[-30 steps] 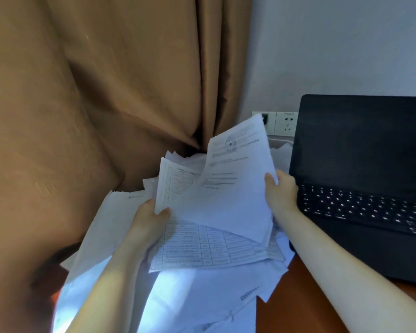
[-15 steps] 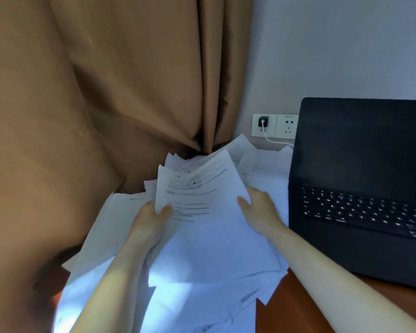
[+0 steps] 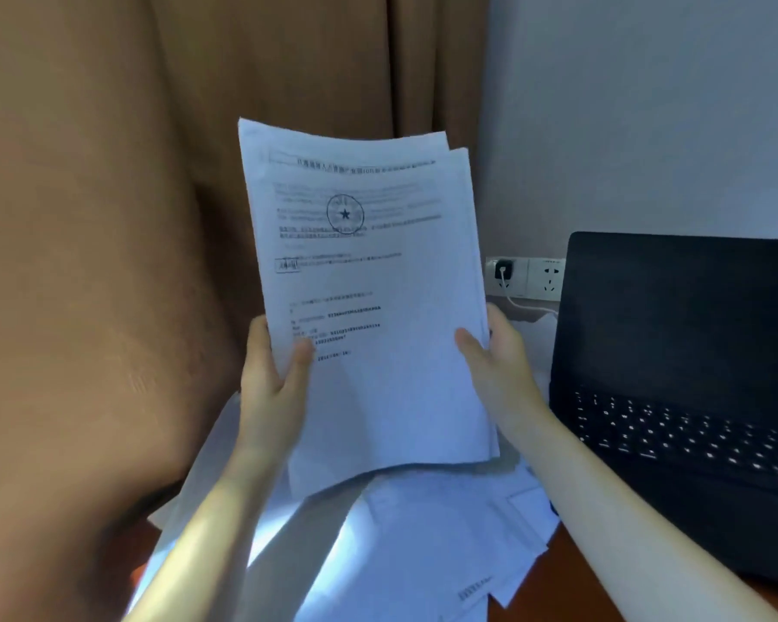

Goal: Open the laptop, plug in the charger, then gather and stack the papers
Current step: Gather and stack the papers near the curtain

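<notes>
Loose sheets (image 3: 423,554) lie scattered on the desk (image 3: 549,597). Above them, left hand (image 3: 270,379) and right hand (image 3: 495,356) each pinch a side edge of the upright paper stack (image 3: 378,285), thumbs in front, fingers behind. The open laptop (image 3: 674,352) sits to the right, with the charger plug (image 3: 503,269) in the wall socket (image 3: 545,278) beyond.

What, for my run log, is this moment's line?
left hand, right hand grip paper stack | loose papers beneath | laptop open | charger plugged
</notes>
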Available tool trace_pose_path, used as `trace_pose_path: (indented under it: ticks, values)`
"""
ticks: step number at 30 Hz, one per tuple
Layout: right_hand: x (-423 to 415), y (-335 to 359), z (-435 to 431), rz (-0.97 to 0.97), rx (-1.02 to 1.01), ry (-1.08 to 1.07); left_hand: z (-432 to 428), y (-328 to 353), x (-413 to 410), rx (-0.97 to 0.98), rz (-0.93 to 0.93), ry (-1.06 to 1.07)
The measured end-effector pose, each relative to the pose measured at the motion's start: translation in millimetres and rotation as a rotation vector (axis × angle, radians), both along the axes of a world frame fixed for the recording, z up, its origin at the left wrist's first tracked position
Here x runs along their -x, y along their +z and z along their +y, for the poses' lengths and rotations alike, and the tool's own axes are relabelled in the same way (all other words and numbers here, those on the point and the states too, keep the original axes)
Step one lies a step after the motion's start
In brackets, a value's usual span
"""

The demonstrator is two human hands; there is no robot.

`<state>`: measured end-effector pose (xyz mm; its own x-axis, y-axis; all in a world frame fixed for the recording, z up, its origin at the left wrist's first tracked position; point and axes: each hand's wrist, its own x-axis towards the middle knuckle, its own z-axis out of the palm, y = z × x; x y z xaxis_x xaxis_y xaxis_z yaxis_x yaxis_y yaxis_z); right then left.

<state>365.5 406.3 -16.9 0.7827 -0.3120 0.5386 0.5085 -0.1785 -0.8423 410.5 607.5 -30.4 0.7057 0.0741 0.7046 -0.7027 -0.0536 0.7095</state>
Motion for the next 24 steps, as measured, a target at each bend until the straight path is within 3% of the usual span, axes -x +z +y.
trace_pose_path:
  ticks: [7, 12, 14, 17, 20, 24]
  values:
    - [-1.2, -8.6, -1.2, -0.003, 0.004, -0.011, -4.7, -12.8, -0.5, 0.024, 0.093, 0.057]
    - [-7.3, -34.2, -7.5, 0.283, 0.191, 0.051, -3.1, -24.0, -20.0, -0.133, 0.201, 0.187]
    - [-13.0, -38.7, -17.5, 0.372, 0.241, -0.027, -0.3, -22.4, -35.9, -0.217, 0.286, 0.256]
    - [-30.9, -44.1, -49.1, 0.486, 0.400, -0.329, -1.3, -20.4, -55.1, -0.356, 0.327, 0.314]
    - [-46.8, -50.8, -81.8, 0.592, 0.699, -0.454, -5.3, -32.8, -65.3, -0.425, 0.366, 0.305]
    - [-69.8, -55.9, -104.2, 0.753, 1.072, -0.571, -8.1, -51.6, -69.0, -0.339, 0.419, 0.289]
